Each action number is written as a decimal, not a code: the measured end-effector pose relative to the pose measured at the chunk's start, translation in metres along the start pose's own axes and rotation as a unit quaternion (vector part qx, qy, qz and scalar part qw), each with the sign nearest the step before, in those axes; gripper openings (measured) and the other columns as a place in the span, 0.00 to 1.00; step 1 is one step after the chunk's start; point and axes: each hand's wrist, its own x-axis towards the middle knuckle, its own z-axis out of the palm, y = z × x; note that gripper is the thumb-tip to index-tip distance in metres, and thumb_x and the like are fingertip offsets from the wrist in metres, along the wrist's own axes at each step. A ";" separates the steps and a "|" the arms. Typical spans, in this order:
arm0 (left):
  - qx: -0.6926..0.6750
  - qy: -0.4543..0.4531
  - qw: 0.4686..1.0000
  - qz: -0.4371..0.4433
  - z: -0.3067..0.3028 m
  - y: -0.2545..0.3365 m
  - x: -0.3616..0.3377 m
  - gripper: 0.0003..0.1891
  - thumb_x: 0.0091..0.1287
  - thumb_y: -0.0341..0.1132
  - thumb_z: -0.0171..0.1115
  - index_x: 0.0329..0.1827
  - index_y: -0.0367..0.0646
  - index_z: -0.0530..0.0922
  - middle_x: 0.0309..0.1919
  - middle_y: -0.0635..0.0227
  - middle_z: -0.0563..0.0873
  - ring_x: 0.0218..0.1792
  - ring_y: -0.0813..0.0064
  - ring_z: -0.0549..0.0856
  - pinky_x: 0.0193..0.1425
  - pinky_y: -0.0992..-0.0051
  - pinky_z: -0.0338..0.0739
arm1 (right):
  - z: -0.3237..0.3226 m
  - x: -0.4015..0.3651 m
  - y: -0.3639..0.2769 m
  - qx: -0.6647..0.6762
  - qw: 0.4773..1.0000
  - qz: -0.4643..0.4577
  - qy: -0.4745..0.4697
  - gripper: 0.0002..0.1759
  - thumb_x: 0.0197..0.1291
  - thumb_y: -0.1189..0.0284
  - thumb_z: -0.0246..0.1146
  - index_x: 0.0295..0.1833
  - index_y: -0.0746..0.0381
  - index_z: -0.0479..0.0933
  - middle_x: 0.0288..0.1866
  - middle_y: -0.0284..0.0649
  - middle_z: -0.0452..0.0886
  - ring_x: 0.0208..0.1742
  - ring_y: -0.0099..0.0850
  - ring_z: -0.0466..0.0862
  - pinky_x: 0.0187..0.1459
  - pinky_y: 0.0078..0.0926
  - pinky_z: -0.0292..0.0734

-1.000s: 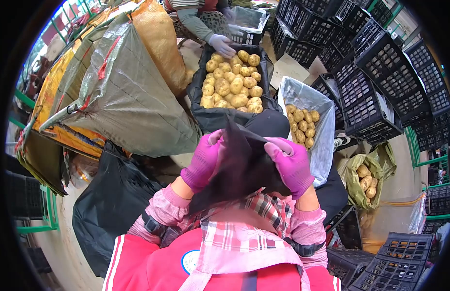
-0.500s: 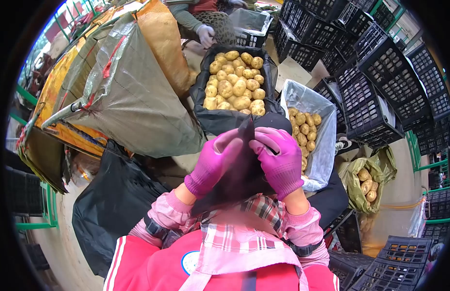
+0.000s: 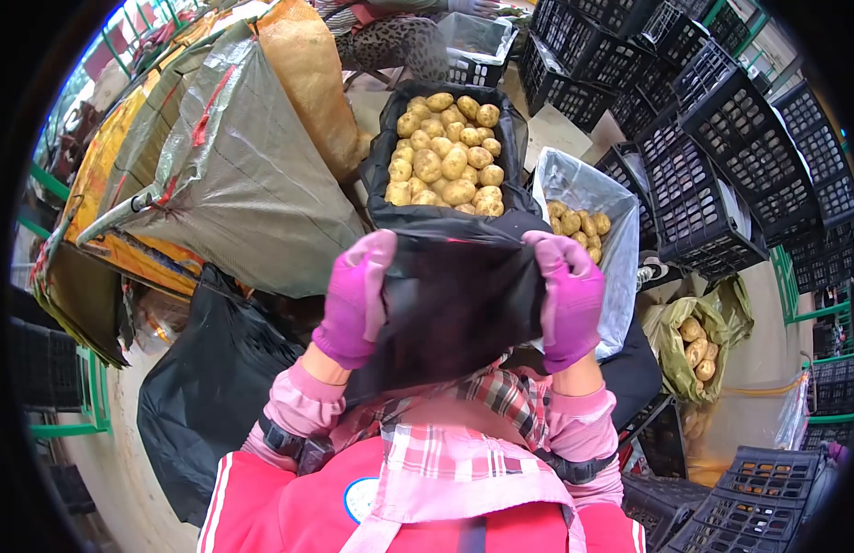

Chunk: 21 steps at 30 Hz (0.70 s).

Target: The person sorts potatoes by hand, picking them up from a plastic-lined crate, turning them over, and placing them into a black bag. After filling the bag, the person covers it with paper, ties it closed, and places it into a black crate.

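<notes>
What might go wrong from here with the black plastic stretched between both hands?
The black plastic might tear or slip if the left hand and right hand pull harder. Its upper edge appears close to the black liner around the potatoes, so it could snag there. The right hand also looks near the pale liner and might catch it.

Magenta was noted on the left glove [image 3: 573,300] and right glove [image 3: 353,300], black on the middle bag [image 3: 455,309]. Pale yellow was recorded for the far potatoes [image 3: 443,155]. Pink-and-white plaid was seen on the near cloth [image 3: 464,447], leopard spots on the far person's clothing [image 3: 399,46].
</notes>
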 end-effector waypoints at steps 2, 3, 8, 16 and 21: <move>-0.030 0.016 0.999 0.040 -0.015 0.006 0.006 0.21 0.76 0.49 0.53 0.47 0.36 0.82 0.25 0.77 0.80 0.23 0.88 0.73 0.28 0.82 0.66 | -0.013 0.016 0.020 0.098 0.994 0.032 0.033 0.13 0.69 0.66 0.62 0.44 0.66 0.84 0.41 0.33 0.85 0.41 0.19 0.78 0.47 0.19 0.72; -0.003 0.015 0.999 0.047 -0.027 0.002 0.006 0.22 0.76 0.50 0.54 0.48 0.37 0.83 0.24 0.79 0.79 0.22 0.90 0.71 0.26 0.84 0.64 | -0.017 0.020 0.018 0.106 0.993 0.030 0.032 0.14 0.70 0.65 0.62 0.44 0.66 0.83 0.41 0.32 0.85 0.42 0.18 0.78 0.47 0.18 0.71; -0.055 -0.035 0.996 -0.053 -0.032 -0.001 0.002 0.25 0.75 0.54 0.55 0.54 0.38 0.80 0.28 0.80 0.80 0.24 0.92 0.71 0.28 0.86 0.64 | -0.011 0.021 0.004 0.077 0.994 -0.020 -0.068 0.14 0.71 0.65 0.61 0.44 0.66 0.82 0.42 0.33 0.85 0.43 0.19 0.77 0.49 0.18 0.70; 0.040 -0.203 0.977 -0.051 -0.008 -0.011 0.010 0.18 0.73 0.37 0.56 0.58 0.33 0.76 0.46 0.69 0.85 0.46 0.80 0.82 0.54 0.78 0.77 | -0.017 0.011 -0.010 0.178 0.984 -0.005 -0.029 0.16 0.72 0.61 0.59 0.46 0.66 0.78 0.39 0.36 0.84 0.41 0.25 0.82 0.49 0.21 0.75; -0.083 -0.070 0.994 0.026 -0.045 -0.013 0.029 0.17 0.67 0.26 0.54 0.58 0.30 0.76 0.47 0.66 0.86 0.47 0.79 0.83 0.58 0.78 0.77 | -0.030 0.009 -0.012 0.235 0.970 0.055 0.031 0.17 0.72 0.58 0.59 0.51 0.63 0.75 0.35 0.34 0.81 0.36 0.23 0.83 0.39 0.15 0.76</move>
